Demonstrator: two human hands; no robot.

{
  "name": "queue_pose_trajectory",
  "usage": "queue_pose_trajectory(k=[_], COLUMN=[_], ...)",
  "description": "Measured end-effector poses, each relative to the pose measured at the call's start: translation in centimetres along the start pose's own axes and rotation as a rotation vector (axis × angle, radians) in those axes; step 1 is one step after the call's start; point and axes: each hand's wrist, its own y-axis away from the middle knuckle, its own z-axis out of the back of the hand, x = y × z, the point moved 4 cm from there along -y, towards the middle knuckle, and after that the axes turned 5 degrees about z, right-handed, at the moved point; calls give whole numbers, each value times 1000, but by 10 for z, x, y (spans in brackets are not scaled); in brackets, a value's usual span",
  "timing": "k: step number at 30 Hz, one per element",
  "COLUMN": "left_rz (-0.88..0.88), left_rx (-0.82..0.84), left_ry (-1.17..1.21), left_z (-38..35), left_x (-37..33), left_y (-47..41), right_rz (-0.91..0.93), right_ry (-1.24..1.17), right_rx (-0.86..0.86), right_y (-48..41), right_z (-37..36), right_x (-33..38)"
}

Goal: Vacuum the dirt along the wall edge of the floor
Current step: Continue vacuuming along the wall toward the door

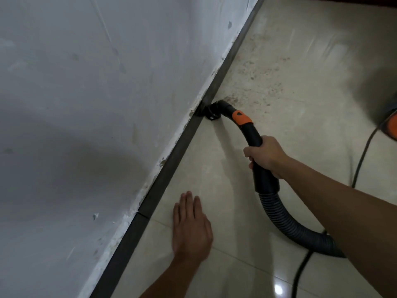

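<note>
My right hand grips the black curved handle tube of a vacuum hose, just below its orange collar. The black nozzle at the tube's tip presses against the dark skirting strip where the white wall meets the floor. Brown dirt specks spread over the beige tiles beyond the nozzle, along the wall edge. My left hand lies flat on the tiles near the skirting, fingers together, holding nothing. The ribbed hose curves back under my right forearm.
The scuffed white wall fills the left half. An orange and black vacuum body shows at the right edge. A black power cable runs over the tiles from it toward the bottom of the view.
</note>
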Motion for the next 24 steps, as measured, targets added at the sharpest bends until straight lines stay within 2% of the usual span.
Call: queue_pose_trajectory(k=[6, 14, 18, 24], left_rz=[-31, -100, -139, -42], left_rx=[-38, -74, -40, -90], left_ry=[5, 60, 66, 102], left_z=[0, 0, 0, -6], left_x=[2, -6, -32, -75], left_y=[2, -2, -41, -124], right_rz=[34, -142, -222, -183], right_ry=[143, 42, -149, -203], right_rx=[43, -239, -325, -259], right_y=[68, 184, 174, 124], right_z=[22, 140, 174, 152], right_x=[-33, -157, -172, -143])
